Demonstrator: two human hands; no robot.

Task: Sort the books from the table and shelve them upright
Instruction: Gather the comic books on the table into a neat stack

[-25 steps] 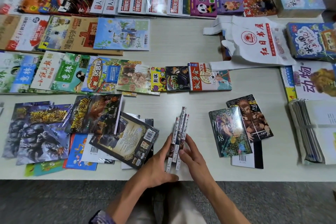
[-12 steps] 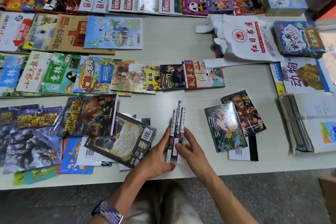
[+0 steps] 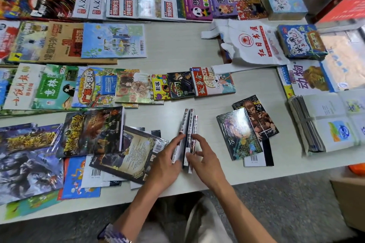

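Three thin white-spined books (image 3: 189, 134) on edge on pale worktop (image 3: 177, 45), between both hands; shrink-wrapped dark manga volumes (image 3: 240, 134) right.

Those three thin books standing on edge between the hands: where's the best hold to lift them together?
Squeeze the three thin books across their outer covers, coming in from both sides as the left hand and right hand already do. They stand on edge, spines up, so the broad faces are the only flat surfaces to press. A grip nearer mid-length would probably keep the far ends from fanning apart.
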